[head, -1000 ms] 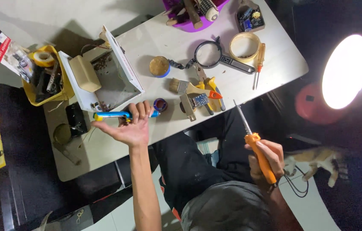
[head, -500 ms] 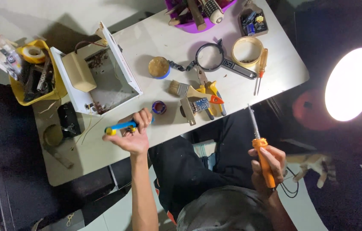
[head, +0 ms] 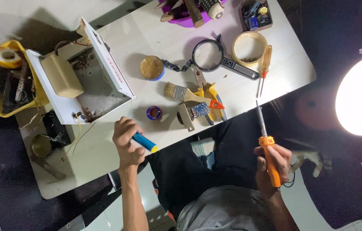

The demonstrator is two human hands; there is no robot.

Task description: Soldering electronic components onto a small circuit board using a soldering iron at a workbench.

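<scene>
— Where's the soldering iron (head: 268, 149)?

— In my right hand (head: 274, 161), fist closed round the orange grip, off the table's near edge. Its long axis runs away from me, tip toward the small circuit board (head: 199, 110).

— And the other?

— My left hand (head: 126, 143) is curled round a blue pen-like tool (head: 145, 142), over the white table (head: 155, 51), left of the board. Both lie about equally near it.

left hand (head: 126, 143) grips blue tool (head: 145, 142) | right hand (head: 273, 160) grips orange soldering iron (head: 269, 155)
</scene>
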